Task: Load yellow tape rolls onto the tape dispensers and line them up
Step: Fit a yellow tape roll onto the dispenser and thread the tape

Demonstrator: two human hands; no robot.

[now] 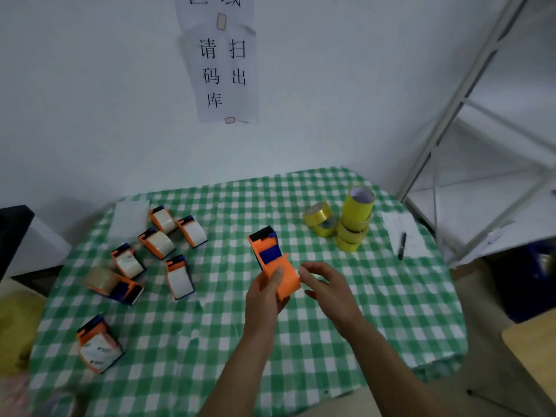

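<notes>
Gripping orange tape dispenser (271, 257) with left hand (264, 299) over green-checked tablecloth (301, 356); curling right hand (326, 285) at its near end, grasp unclear. Noted yellow tape rolls (354, 222) stacked far right, by white wall (90, 115) and metal shelving (463, 100).

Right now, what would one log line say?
left hand: holds dispenser | right hand: at its side | yellow rolls: stacked apart, untouched

Single head-worn wide-angle view, facing forward-down onto checked table (195, 341), close above near edge, wall (90, 100) beyond.

Bare cloth (301, 212) btwn dispensers (156, 245), rolls (352, 224)
</notes>
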